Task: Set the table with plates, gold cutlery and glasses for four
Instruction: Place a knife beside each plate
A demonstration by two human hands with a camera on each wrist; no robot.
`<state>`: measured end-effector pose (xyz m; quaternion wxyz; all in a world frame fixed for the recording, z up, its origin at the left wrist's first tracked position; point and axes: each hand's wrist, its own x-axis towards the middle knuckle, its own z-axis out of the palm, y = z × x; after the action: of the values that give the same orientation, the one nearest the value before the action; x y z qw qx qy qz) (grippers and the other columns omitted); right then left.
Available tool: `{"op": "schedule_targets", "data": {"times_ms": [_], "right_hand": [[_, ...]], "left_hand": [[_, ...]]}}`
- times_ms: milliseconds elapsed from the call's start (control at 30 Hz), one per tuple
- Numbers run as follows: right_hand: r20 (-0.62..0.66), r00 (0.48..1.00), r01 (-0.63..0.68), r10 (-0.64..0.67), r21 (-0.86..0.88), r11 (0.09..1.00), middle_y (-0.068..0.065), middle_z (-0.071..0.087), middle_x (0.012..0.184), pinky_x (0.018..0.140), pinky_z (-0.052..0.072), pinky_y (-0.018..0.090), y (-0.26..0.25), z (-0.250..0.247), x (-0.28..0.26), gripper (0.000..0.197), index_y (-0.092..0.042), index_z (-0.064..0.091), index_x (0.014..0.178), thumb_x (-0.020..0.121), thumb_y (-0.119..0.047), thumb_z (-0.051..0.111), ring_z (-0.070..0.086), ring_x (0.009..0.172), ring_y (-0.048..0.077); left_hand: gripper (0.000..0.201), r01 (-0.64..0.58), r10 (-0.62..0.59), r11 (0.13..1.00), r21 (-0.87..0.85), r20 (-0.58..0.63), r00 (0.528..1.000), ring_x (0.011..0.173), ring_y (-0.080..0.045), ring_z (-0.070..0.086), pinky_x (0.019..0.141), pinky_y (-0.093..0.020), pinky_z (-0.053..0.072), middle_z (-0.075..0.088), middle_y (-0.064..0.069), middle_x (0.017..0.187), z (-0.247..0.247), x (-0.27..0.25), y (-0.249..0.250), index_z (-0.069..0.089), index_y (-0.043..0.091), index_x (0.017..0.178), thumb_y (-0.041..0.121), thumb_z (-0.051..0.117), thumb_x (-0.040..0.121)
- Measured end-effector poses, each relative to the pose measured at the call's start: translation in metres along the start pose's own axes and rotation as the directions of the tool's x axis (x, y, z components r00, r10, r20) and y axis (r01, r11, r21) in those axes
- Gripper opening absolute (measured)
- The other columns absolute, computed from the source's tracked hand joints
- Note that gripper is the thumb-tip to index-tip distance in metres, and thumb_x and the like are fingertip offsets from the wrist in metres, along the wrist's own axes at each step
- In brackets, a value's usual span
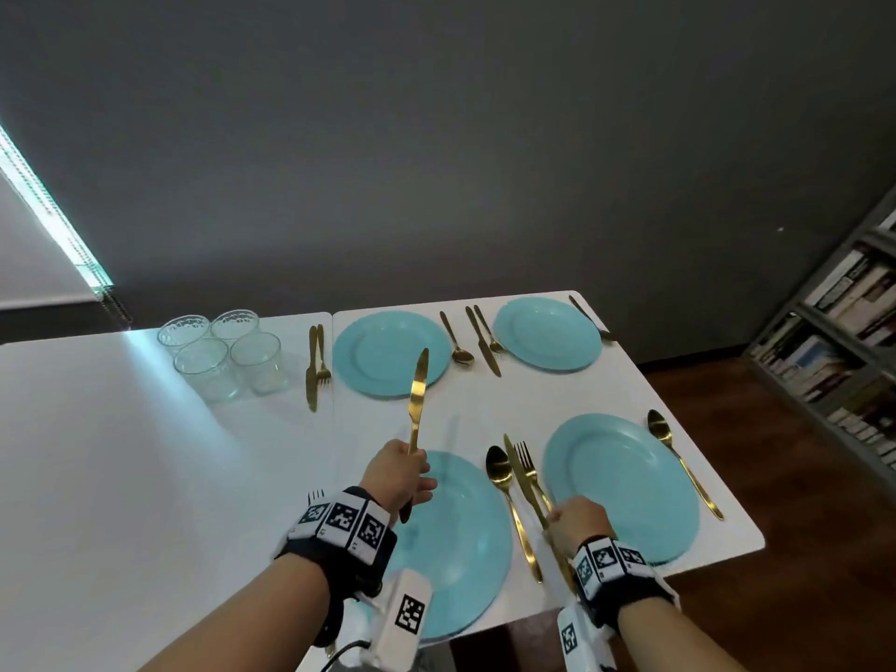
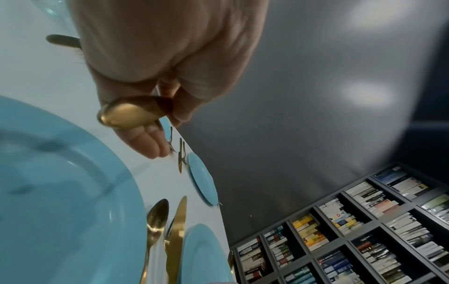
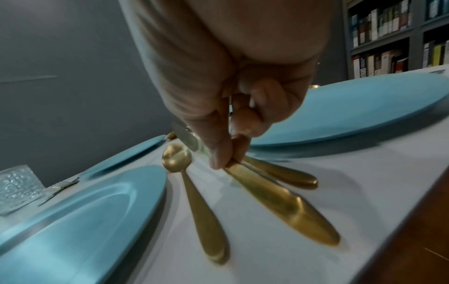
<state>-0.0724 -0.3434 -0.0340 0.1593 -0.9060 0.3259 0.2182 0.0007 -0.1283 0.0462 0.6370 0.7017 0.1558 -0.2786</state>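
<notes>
Four blue plates lie on the white table [image 1: 121, 453]: near left [image 1: 465, 540], near right [image 1: 625, 487], far left [image 1: 383, 351], far right [image 1: 548, 334]. My left hand [image 1: 402, 477] grips a gold knife [image 1: 417, 395] by its handle [image 2: 131, 113], blade pointing up, above the near left plate. My right hand [image 1: 572, 518] pinches the handle of a second gold knife [image 3: 267, 196] that lies between the near plates, beside a fork [image 1: 528, 465] and a spoon [image 1: 504, 482]. Another spoon [image 1: 679, 458] lies right of the near right plate. Several glasses [image 1: 218, 351] stand clustered at the back left.
Gold cutlery lies beside both far plates: a knife and fork [image 1: 312, 366] on the left, a spoon [image 1: 456, 339] and knife [image 1: 482, 341] between them. Fork tines [image 1: 315, 497] show behind my left wristband. A bookshelf [image 1: 843, 332] stands to the right, beyond the wooden floor [image 1: 727, 405].
</notes>
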Motion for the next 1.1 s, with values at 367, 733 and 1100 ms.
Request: {"op": "schedule_targets", "data": {"times_ms": [367,733,1100], "right_hand": [[-0.010,0.995,-0.095,0.097,0.130,0.987,0.010,0.070,0.106,0.070,0.046,0.023,-0.007,0.013,0.020,0.024,-0.007,0.069,0.102,0.090,-0.018,0.052,0.066,0.099,0.025],[-0.057,0.996,-0.062,0.068,0.101,0.993,0.007,0.070,0.100,0.067,0.046,0.023,-0.007,0.013,0.025,0.022,-0.008,0.070,0.098,0.089,-0.021,0.054,0.067,0.093,0.023],[-0.103,0.990,-0.085,0.097,0.110,0.990,0.008,0.069,0.104,0.068,0.045,0.024,-0.007,0.011,0.020,0.019,-0.009,0.066,0.101,0.090,-0.022,0.059,0.066,0.095,0.023]], "left_hand": [[0.017,-0.029,0.029,1.000,0.004,-0.059,0.998,0.061,-0.019,0.055,0.054,-0.026,0.049,0.051,-0.009,0.081,-0.001,0.005,0.002,0.045,0.007,0.084,0.010,0.039,0.099],[0.017,-0.018,0.018,1.000,0.004,-0.074,0.997,0.061,-0.018,0.054,0.055,-0.026,0.049,0.052,-0.008,0.082,-0.003,0.004,-0.004,0.044,0.009,0.083,0.010,0.039,0.100],[0.011,-0.015,0.017,1.000,0.027,-0.062,0.998,0.063,-0.019,0.056,0.056,-0.027,0.049,0.053,-0.010,0.083,-0.004,0.003,-0.006,0.046,0.004,0.092,0.011,0.040,0.099]]}}
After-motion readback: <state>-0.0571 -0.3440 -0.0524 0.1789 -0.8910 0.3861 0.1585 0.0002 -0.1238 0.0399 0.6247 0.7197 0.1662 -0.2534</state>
